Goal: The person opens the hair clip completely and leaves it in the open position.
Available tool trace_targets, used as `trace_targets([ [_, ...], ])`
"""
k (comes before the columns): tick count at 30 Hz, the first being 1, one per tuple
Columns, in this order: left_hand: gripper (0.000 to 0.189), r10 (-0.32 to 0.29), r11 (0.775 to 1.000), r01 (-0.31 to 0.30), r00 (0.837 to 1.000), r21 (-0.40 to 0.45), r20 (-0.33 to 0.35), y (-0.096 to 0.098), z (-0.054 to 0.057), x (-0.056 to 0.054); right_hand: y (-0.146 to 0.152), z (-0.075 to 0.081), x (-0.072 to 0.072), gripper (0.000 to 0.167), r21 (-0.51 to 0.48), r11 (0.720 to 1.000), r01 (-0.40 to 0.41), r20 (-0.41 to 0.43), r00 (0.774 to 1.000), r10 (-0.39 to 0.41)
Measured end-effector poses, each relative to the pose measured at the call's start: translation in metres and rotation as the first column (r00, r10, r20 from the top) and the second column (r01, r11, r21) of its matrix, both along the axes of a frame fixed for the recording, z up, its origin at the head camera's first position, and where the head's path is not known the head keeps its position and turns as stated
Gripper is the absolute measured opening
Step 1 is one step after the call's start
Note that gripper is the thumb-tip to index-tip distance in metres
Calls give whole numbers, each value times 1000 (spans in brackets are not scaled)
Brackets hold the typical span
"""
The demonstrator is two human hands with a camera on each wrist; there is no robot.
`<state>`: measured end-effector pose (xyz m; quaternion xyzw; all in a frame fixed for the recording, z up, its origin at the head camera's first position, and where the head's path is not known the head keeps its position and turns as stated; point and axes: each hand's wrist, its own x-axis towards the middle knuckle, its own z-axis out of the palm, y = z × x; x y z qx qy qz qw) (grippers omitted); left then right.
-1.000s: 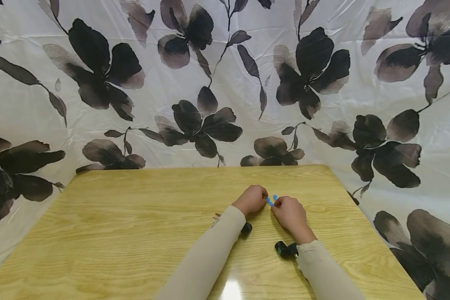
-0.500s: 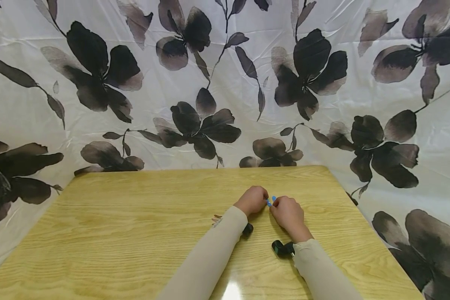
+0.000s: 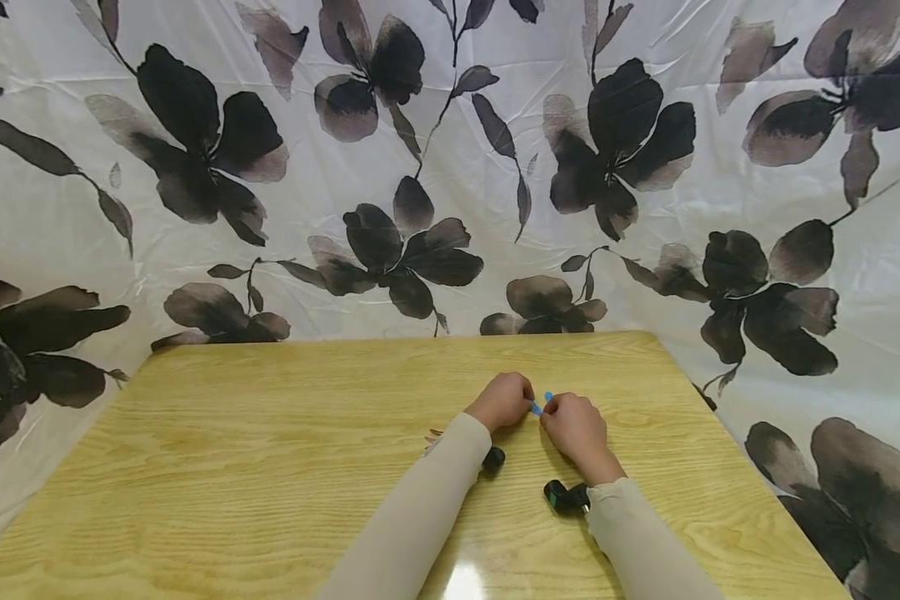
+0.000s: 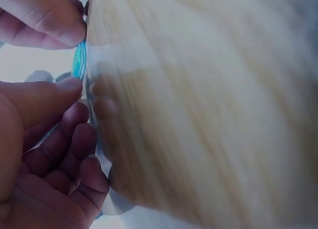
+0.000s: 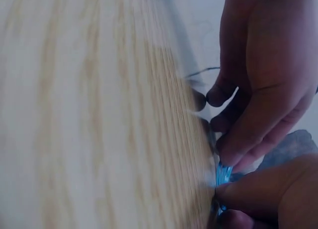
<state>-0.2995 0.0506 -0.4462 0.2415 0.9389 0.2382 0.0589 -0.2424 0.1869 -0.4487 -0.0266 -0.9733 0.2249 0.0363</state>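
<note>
Near the far right part of the table, both hands work close together on a small, thin blue strip (image 3: 536,407). My left hand (image 3: 504,399) pinches one end of it between thumb and finger. The thumb and fingers of my right hand (image 3: 576,428) pinch it on the other side, and a second blue bit (image 3: 548,397) sticks out past them. In the left wrist view the strip (image 4: 79,60) looks like several narrow strands side by side. The right wrist view shows the same strip (image 5: 223,174) between the fingertips. Fingers hide its ends, so its exact kind is unclear.
A few thin reddish-brown pieces (image 3: 433,437) lie on the wooden table (image 3: 270,433), partly covered by the left sleeve (image 3: 420,500). Black wrist-worn devices (image 3: 566,497) sit at the inner sides of the wrists. A floral cloth (image 3: 390,167) hangs behind the table.
The hands stay nearly in place, the right one slightly closer to the left. The blue strip between them has changed its tilt a little and shows a shorter length.
</note>
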Motion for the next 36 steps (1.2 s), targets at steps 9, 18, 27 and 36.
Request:
trace_targets([
  [9, 14, 21, 999, -21, 1000, 41, 12, -9, 0, 3, 2, -3, 1, 12, -37, 999, -24, -31, 999, 23],
  [18, 16, 27, 996, -30, 999, 86, 45, -16, 0, 5, 3, -8, 1, 11, -122, 989, -79, -65, 995, 71],
  [27, 16, 29, 993, -33, 999, 112, 35, -26, 5, 8, 3, -12, 0, 12, -262, 958, -114, -78, 992, 97],
  [36, 17, 43, 983, -54, 997, 175, 66, -39, 7, 12, 1, -10, 1, 13, -444, 888, -123, -17, 992, 128],
])
